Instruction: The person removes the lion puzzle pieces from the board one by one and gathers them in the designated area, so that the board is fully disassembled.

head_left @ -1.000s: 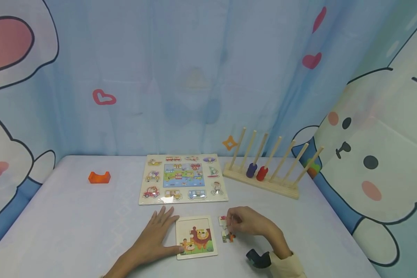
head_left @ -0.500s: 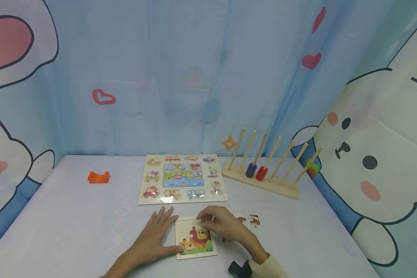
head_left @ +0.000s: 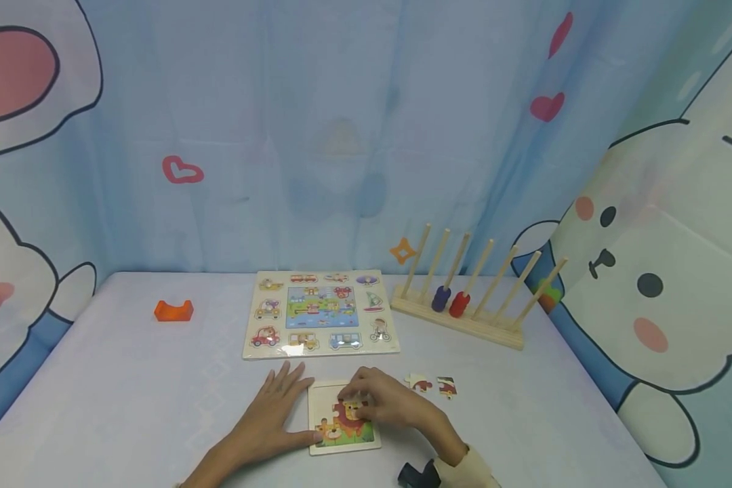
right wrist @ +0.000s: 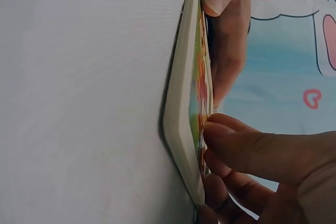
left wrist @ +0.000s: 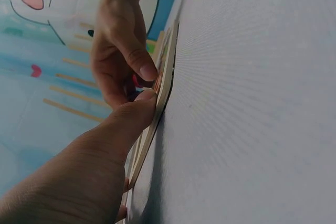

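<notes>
A square wooden jigsaw puzzle (head_left: 335, 447) with a lion picture and a pale frame lies flat on the table. My left hand (head_left: 271, 415) spreads along its left side, thumb resting on the near left edge and a fingertip at the far left corner. My right hand (head_left: 390, 398) is over the right half, fingers curled. Its thumb and fingertips are on the lion puzzle piece (head_left: 348, 411), at either side of the lion's head. In the right wrist view, the thumb (right wrist: 236, 145) and fingers touch the picture surface; the exact contact is partly hidden.
Loose puzzle pieces lie right of the puzzle, among them a white-and-red one (head_left: 419, 383) and a dark-edged one (head_left: 446, 387). Behind are a vehicle puzzle board (head_left: 321, 349) and a wooden peg stand (head_left: 463, 322) with blue and red beads. An orange block (head_left: 173, 312) sits far left.
My right hand has moved left from the loose pieces onto the puzzle, then slightly down over the lion. Two loose pieces have come into view behind it. The left hand stays in place.
</notes>
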`<state>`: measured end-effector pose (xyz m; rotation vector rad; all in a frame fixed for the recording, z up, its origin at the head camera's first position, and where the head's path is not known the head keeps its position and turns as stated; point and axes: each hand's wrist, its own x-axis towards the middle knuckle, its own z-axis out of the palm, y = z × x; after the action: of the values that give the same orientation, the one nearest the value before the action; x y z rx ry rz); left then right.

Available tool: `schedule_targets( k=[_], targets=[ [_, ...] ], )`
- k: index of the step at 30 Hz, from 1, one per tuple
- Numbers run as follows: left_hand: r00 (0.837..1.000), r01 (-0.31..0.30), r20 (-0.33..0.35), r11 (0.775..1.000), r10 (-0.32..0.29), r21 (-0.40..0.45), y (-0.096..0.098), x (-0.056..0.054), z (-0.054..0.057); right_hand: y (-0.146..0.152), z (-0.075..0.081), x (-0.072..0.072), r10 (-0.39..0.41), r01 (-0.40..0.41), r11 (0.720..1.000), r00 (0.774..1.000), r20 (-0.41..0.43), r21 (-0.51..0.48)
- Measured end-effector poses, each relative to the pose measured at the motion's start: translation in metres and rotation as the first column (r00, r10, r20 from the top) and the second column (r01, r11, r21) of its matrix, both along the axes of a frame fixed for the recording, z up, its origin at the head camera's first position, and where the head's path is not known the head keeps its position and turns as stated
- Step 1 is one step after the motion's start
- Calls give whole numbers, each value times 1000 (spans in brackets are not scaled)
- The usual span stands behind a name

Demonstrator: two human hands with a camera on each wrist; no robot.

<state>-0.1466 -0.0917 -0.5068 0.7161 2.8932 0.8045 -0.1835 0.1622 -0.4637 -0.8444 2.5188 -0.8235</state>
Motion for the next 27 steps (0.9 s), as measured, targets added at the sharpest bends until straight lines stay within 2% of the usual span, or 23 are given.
schedule_targets(
  k=[14, 27],
  targets=[
    [1000, -1, -3, 1000, 1, 14, 0, 1, -1, 2, -4, -3, 17, -16, 999, 999, 34, -45],
    [1000, -2, -13, 1000, 2, 18, 0, 0, -3, 1, -4, -4, 31, -30, 999, 999, 29, -27]
  ],
)
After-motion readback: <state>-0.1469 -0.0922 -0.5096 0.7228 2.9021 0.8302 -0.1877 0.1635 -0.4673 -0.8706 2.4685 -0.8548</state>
